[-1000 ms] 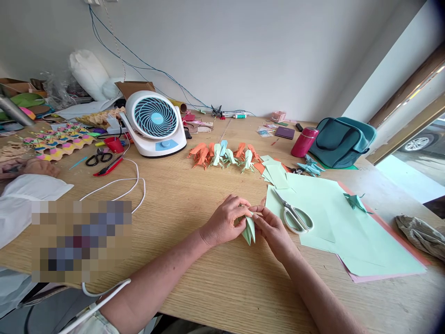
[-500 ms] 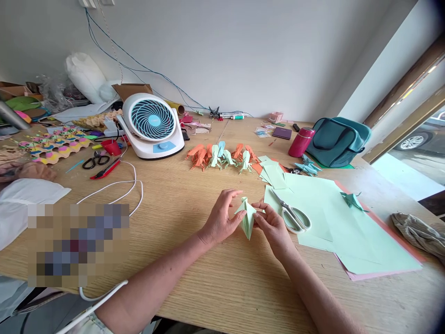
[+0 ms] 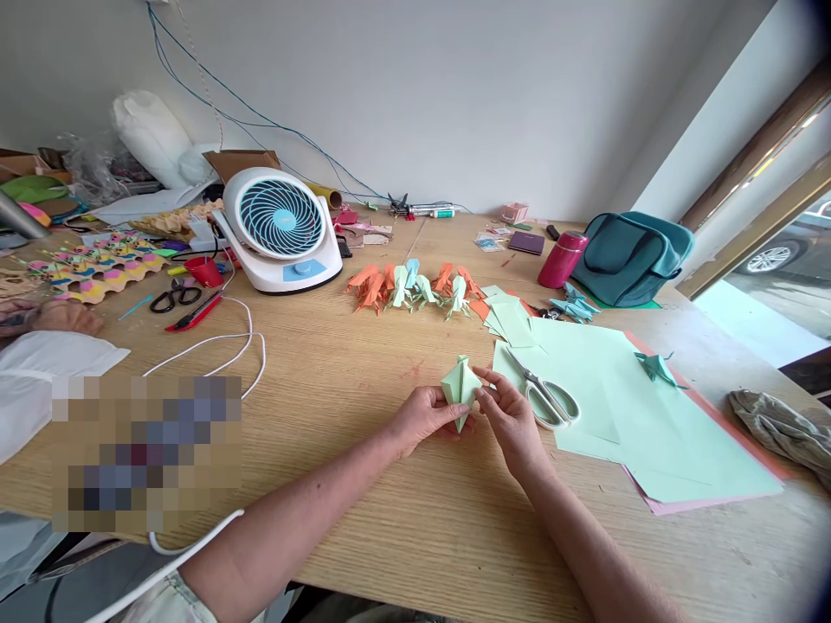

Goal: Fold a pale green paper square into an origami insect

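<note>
Between my hands, above the wooden table [image 3: 363, 484], is a pale green folded paper piece [image 3: 460, 385], kite-shaped with a narrow lower point. My left hand [image 3: 425, 420] pinches its lower part, thumb across the front. The fingers of my right hand [image 3: 510, 420] are closed on its right edge. Just right of my right hand lie white-handled scissors [image 3: 550, 400] on large pale green paper sheets [image 3: 668, 441]. Beyond my hands stands a row of folded paper figures, orange [image 3: 369, 285] and pale green [image 3: 458, 292].
A white fan [image 3: 282, 225] stands back left, near black-handled scissors [image 3: 175, 296], a red cutter [image 3: 193, 313] and a white cable [image 3: 260, 346]. A pink bottle [image 3: 562, 260] and teal bag [image 3: 633, 260] stand back right. Another person's hand [image 3: 58, 317] rests at far left.
My left hand has closed and shifted down onto the paper's lower part; before, its fingers were spread at the left side. The paper piece now shows a wider upper part.
</note>
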The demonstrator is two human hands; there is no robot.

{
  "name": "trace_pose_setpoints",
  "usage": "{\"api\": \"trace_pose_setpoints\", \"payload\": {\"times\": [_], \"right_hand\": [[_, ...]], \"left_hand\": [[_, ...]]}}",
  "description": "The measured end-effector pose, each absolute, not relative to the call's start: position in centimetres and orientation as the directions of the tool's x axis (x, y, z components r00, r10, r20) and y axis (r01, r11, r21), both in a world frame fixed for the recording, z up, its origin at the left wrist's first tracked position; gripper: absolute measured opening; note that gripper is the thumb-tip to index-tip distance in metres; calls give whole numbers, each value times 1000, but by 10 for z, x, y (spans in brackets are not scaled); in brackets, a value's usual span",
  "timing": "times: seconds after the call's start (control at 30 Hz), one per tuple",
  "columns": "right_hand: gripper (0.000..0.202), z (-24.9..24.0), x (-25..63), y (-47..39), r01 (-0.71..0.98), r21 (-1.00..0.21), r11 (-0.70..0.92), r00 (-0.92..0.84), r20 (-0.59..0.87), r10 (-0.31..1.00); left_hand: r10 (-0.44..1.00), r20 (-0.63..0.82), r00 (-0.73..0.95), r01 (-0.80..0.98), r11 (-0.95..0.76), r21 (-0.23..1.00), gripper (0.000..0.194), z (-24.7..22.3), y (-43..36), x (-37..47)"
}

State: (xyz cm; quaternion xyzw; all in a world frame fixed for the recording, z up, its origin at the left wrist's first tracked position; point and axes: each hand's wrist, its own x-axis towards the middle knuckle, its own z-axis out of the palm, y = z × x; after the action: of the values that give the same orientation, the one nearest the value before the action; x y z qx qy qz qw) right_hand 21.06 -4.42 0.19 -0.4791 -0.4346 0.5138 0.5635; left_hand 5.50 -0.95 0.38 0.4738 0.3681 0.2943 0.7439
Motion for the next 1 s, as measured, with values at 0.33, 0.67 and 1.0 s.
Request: {"api": "trace_pose_setpoints", "payload": {"times": [0.33, 0.67, 1.0], "right_hand": [[46, -5, 211, -41, -231, -973, 15, 73, -2, 997], [30, 2, 210, -44, -138, -984, 109, 122, 92, 988], [30, 2, 209, -47, -8, -994, 110, 2, 110, 994]], "left_hand": [[723, -353, 593, -132, 520, 844, 56, 2, -4, 51], [834, -293, 467, -315, 467, 826, 46, 5, -1, 51], [835, -189, 517, -480, 466, 744, 35, 4, 1, 51]]}}
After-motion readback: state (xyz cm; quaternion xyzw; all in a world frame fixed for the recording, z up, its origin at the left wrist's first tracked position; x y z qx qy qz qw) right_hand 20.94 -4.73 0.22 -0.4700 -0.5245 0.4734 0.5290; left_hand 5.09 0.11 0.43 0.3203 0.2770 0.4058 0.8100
